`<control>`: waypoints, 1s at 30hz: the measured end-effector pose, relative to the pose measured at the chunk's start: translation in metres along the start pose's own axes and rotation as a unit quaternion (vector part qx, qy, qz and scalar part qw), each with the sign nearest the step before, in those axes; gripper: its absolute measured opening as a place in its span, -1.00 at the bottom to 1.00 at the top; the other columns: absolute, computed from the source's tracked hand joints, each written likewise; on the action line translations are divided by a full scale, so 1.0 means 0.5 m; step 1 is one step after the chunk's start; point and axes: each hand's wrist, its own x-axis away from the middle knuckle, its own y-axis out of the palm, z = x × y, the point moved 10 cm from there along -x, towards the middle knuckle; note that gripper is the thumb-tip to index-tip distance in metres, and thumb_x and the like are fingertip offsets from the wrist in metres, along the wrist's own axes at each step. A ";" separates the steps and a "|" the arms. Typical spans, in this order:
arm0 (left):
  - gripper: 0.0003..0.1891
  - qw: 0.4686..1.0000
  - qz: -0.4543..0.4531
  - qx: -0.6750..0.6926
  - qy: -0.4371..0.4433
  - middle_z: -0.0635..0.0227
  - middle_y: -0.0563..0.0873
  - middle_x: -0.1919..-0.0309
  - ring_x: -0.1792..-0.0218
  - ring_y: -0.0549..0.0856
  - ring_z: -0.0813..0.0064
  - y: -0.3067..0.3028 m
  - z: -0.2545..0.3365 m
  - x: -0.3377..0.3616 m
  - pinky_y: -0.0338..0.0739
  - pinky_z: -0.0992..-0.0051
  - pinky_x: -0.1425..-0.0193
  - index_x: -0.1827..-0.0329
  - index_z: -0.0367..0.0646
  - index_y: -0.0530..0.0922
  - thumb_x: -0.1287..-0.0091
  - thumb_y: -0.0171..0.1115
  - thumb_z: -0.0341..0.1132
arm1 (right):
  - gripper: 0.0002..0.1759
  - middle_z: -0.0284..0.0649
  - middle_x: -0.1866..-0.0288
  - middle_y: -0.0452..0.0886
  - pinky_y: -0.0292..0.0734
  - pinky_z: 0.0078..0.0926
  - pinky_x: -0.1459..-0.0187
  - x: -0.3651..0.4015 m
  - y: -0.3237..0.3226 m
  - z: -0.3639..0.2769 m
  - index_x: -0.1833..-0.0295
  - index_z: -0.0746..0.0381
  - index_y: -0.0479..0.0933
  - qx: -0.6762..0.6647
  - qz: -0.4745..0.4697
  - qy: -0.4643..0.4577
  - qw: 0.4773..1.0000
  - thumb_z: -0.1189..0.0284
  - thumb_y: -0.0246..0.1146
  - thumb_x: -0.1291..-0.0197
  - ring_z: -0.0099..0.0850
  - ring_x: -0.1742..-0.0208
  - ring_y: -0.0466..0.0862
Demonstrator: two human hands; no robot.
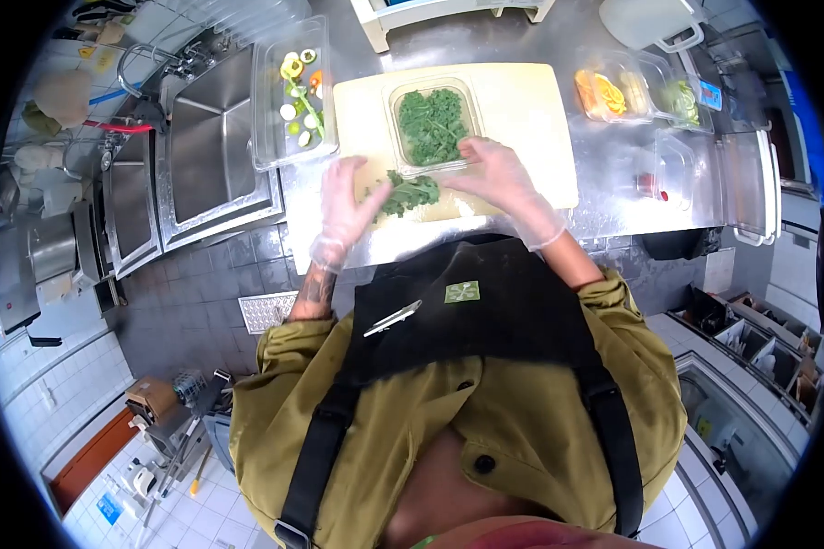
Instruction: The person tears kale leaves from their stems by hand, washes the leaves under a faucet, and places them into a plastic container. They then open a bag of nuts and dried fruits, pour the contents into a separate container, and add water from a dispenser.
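Curly green kale (430, 123) fills much of a clear plastic container (417, 170) that stands on a pale cutting board (526, 119). A loose bunch of kale leaves (410, 194) lies on the board just in front of it. At the left of this bunch is my left hand (343, 206), in a clear glove, fingers apart and thumb tip right at the leaves. My right hand (502, 176), gloved too, has its fingertips right at the container's near right corner. Its thumb points in toward the loose leaves, with a gap between thumb and fingers.
Left of the board sits a clear tub (264, 137) with cut vegetable pieces; beyond it is a metal sink (215, 146). To the right are a container of orange slices (604, 93), one with green slices (682, 102) and a clear tub (673, 174). A white stand (375, 27) is behind.
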 end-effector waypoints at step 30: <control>-0.57 0.723 -0.296 0.495 -0.380 0.33 0.61 0.29 0.37 0.54 0.59 0.069 -0.008 0.138 0.44 0.58 0.30 -0.18 -0.40 0.39 -0.37 0.17 -0.29 | -0.24 -0.26 -0.17 0.53 0.46 -0.48 -0.16 0.055 -0.067 -0.121 -0.28 0.21 0.40 -0.132 -0.071 -0.150 0.977 0.50 0.50 0.13 -0.49 -0.18 0.49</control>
